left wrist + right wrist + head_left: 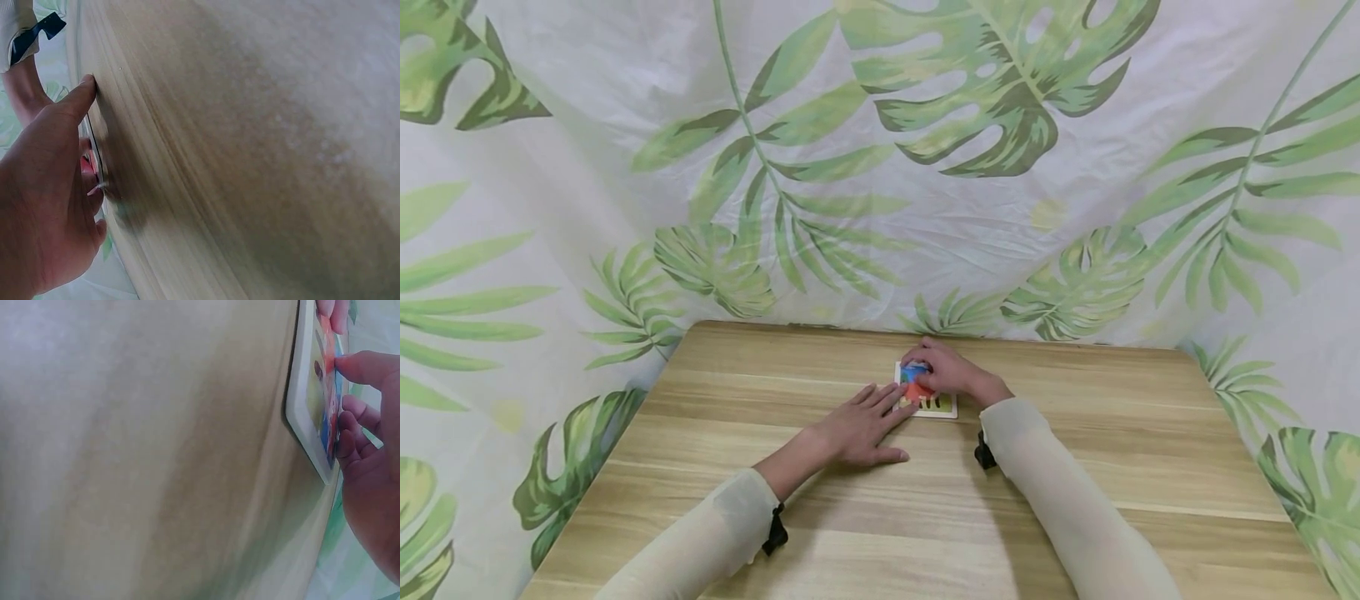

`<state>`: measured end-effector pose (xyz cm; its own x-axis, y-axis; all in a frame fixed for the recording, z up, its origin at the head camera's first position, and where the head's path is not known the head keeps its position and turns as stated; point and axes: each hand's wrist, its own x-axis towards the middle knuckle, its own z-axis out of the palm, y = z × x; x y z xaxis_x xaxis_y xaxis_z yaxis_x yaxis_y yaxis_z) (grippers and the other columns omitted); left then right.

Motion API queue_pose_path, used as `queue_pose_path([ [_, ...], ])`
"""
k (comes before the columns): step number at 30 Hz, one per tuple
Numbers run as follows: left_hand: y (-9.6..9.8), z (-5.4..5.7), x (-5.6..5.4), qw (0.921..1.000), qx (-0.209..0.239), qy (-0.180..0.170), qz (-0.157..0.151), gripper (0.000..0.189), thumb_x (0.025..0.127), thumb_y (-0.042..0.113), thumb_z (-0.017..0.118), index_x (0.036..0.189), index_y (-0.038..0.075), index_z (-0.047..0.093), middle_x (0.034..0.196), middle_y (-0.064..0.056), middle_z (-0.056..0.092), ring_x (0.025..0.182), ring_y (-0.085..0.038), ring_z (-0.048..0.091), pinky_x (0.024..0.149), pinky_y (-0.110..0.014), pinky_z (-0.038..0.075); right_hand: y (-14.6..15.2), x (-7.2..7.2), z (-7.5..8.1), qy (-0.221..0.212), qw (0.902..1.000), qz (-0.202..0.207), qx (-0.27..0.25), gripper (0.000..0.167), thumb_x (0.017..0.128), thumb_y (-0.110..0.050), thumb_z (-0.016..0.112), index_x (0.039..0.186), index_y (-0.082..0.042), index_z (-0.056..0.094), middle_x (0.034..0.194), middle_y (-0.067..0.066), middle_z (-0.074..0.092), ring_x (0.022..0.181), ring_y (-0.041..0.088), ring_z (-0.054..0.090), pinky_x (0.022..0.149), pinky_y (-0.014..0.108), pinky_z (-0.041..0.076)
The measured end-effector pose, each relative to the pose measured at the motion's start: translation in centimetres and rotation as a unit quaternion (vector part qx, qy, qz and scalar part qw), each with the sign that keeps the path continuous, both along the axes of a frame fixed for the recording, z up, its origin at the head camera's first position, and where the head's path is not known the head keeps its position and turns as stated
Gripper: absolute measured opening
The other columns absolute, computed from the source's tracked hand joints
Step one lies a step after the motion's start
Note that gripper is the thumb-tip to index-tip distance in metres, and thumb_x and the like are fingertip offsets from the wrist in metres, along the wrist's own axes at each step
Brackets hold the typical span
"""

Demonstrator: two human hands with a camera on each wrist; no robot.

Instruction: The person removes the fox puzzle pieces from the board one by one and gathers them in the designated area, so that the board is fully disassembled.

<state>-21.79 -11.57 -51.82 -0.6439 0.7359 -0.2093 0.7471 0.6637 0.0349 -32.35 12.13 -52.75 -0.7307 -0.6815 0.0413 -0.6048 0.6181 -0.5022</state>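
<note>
A small flat picture puzzle [950, 407] with a white border lies near the table's back edge, its picture blue, red and yellow-green. My left hand [863, 429] rests on its left side, fingers straight and spread, thumb out over the wood. From the far right, my right hand [949, 369] reaches over the puzzle with bent fingers. Its thumb and fingers appear to pinch a blue-and-red puzzle piece [332, 419] at the surface. The fingers hide part of the picture. Edge-on in the right wrist view, the puzzle's pale rim [299, 412] shows.
The wooden table [715, 417] has its back edge close to a leaf-printed cloth [820, 275], which also hangs at both sides. Dark wrist mounts [775, 532] sit under the pale sleeves [1060, 492].
</note>
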Motion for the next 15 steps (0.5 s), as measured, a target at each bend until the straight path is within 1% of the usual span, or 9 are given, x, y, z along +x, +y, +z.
queue_pose_path([
  [4, 0.04, 0.0, -0.04, 1.0, -0.001, 0.001, -0.001, 0.085, 0.105, 0.072, 0.039, 0.171, 0.021, 0.021, 0.178, -0.014, 0.012, 0.164, -0.028, 0.012, 0.132, -0.052, 0.015, -0.03, -0.16, 0.33, -0.012, 0.9999, 0.004, 0.006, 0.035, 0.098, -0.01, 0.068, 0.133, -0.013, 0.072, 0.125, 0.012, 0.059, 0.102, 0.025, 0.056, 0.095, 0.045, 0.051],
  [7, 0.09, 0.03, -0.02, 1.0, -0.005, -0.002, 0.0, 0.086, 0.105, 0.072, 0.039, 0.172, 0.022, 0.02, 0.178, -0.013, 0.011, 0.164, -0.028, 0.011, 0.132, -0.051, 0.014, -0.09, -0.26, 0.54, -0.019, 0.9997, 0.003, 0.013, 0.034, 0.098, -0.012, 0.07, 0.132, -0.014, 0.073, 0.124, 0.011, 0.059, 0.103, 0.025, 0.057, 0.096, 0.046, 0.051],
  [11, 0.12, -0.04, -0.1, 1.0, -0.008, -0.006, 0.002, 0.086, 0.105, 0.072, 0.039, 0.172, 0.022, 0.018, 0.178, -0.013, 0.01, 0.164, -0.027, 0.011, 0.133, -0.05, 0.013, -0.19, -0.36, 0.73, -0.022, 0.9996, 0.006, 0.018, 0.033, 0.097, -0.013, 0.071, 0.13, -0.015, 0.073, 0.125, 0.01, 0.059, 0.107, 0.025, 0.057, 0.101, 0.049, 0.051],
  [15, 0.07, -0.21, -0.23, 1.0, -0.005, -0.004, 0.003, 0.086, 0.105, 0.072, 0.041, 0.172, 0.022, 0.02, 0.178, -0.013, 0.011, 0.164, -0.028, 0.011, 0.133, -0.051, 0.013, -0.29, -0.48, 0.82, -0.019, 0.9996, 0.015, 0.017, 0.033, 0.096, -0.012, 0.07, 0.129, -0.015, 0.072, 0.124, 0.009, 0.059, 0.105, 0.024, 0.057, 0.1, 0.048, 0.051],
])
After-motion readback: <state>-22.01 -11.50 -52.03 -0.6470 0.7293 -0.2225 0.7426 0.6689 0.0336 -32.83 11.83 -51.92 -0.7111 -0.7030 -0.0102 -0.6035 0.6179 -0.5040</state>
